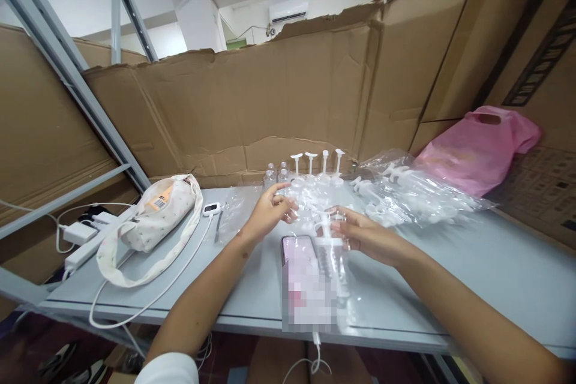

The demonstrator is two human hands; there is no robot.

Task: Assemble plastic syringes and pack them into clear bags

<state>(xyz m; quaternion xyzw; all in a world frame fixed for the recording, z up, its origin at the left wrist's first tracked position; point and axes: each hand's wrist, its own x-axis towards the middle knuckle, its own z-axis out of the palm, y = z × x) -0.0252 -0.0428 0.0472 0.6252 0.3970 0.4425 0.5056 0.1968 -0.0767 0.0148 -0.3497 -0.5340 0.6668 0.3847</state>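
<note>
My right hand is closed around a clear plastic bottle with a white pump top, held just above the grey table. My left hand reaches forward with its fingers curled loosely over the clear bottles lying in the middle of the table; whether it grips one is unclear. A row of clear bottles with white pump heads stands behind them, against the cardboard. A phone lies below my hands on a charging cable.
A clear plastic bag of white pump parts and a pink plastic bag lie at the right. A white pouch with a strap, a power strip and cables sit at the left. A cardboard wall lines the back.
</note>
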